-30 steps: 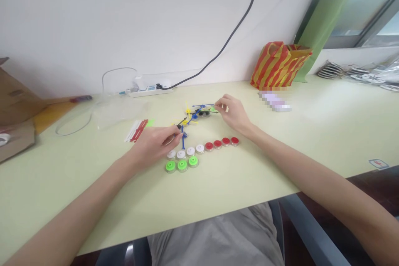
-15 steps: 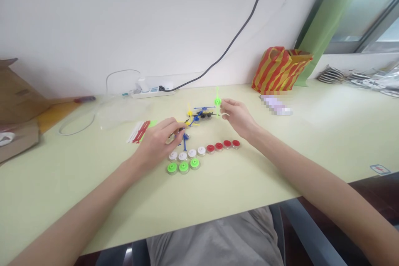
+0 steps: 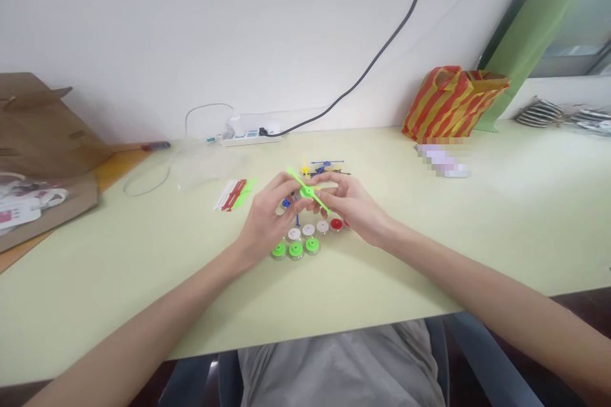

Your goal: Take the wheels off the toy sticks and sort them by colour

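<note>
Both hands meet over the table around a bright green disc with a long thin arrow-like bar across it (image 3: 307,192). My left hand (image 3: 272,210) is closed, its thumb and fingers pinching the disc from the left. From the other side, my right hand (image 3: 356,203) grips it, also with bent fingers. Below the hands lie white round caps (image 3: 308,229), a red round cap (image 3: 337,224) and green round caps (image 3: 296,249) on clear bases. Behind are blue barred pieces (image 3: 327,163) and a yellow one (image 3: 305,170), partly covered by the fingers.
White, red and green strips (image 3: 233,194) lie left of the hands. A power strip (image 3: 251,137) with a black cable (image 3: 353,86) sits against the wall. A striped bag (image 3: 449,105) and a blurred-out flat item (image 3: 443,162) are at right; a cardboard box (image 3: 42,127) stands left.
My right hand has brought the green barred disc left and down to my left hand. My left hand has left the pile and now grips the disc too. The view has shifted left.
</note>
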Demonstrator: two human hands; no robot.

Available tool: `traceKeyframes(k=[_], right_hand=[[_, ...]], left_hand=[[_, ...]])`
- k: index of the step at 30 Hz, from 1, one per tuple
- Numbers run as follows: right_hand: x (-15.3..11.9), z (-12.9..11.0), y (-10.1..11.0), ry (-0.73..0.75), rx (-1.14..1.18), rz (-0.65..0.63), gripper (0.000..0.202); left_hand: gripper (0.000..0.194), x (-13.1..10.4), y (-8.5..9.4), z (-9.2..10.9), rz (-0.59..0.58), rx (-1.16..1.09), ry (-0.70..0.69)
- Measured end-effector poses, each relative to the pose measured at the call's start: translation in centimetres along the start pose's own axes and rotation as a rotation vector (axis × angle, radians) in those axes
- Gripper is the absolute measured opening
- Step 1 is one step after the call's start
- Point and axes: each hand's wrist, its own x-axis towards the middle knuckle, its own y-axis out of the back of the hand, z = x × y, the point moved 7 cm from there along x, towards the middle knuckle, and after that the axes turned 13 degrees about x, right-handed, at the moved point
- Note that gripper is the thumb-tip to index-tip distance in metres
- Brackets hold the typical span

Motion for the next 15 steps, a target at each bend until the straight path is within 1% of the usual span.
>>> traceKeyframes(k=[2, 6, 8, 10, 12, 13, 15], right_hand=[[-0.2, -0.9, -0.1, 0.089, -0.109, 0.024, 0.043], [-0.8, -2.9, -1.0, 0.364, -0.395, -0.012, 0.021], [-1.3, -3.2, -1.6, 0.491, -0.536, -0.055, 0.014], [-1.8, -3.2, -2.2, 0.607, -0.649, -0.09, 0.01], [-2.1, -3.1, -2.5, 0.667, -0.707, -0.107, 0.009], [-2.2, -3.1, -2.5, 0.668, -0.699, -0.108, 0.009], [-1.9, -3.1, -2.2, 0.597, -0.617, -0.109, 0.006]], left_hand=[[0.013, 0.1, 0.2, -0.4, 0.001, -0.003, 0.029], [0.013, 0.0, 0.1, -0.9, -0.013, -0.033, 0.097], [0.011, -0.1, 0.1, -0.5, -0.014, -0.03, 0.069], [0.011, -0.2, 0.1, 0.1, -0.016, 0.006, 0.008], [0.011, -0.2, 0.0, 0.5, -0.018, 0.039, -0.043], [0.01, -0.2, 0.0, 0.6, -0.017, 0.046, -0.057], [0.008, -0.2, 0.0, 0.7, -0.024, 0.05, -0.078]])
